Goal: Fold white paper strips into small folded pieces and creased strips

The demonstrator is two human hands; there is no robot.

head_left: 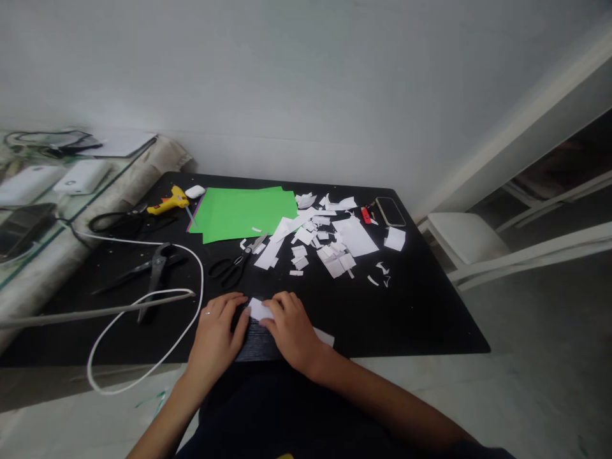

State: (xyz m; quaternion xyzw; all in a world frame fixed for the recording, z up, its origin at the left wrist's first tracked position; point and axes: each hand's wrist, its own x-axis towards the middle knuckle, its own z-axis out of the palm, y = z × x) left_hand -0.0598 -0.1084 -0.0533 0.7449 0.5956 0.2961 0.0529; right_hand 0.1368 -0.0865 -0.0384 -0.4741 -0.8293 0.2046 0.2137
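A small white paper piece [259, 310] lies near the front edge of the black table [396, 319], between my two hands. My left hand [220, 328] rests at its left side, fingers bent and thumb near its edge. My right hand [291, 328] grips its right end, thumb below and fingertips on top. Another white sheet [325, 336] shows partly from under my right wrist. Scissors with black handles [234, 266] lie just beyond my left hand. Many white scraps [318, 236] are spread farther back, beside green sheets [243, 210].
A yellow glue gun [169, 201], dark shears [155, 274] and a looping white cable [201, 280] lie on the left. A red object [366, 215] and a phone [391, 211] sit at the back right. A white chair [466, 236] stands right of the table.
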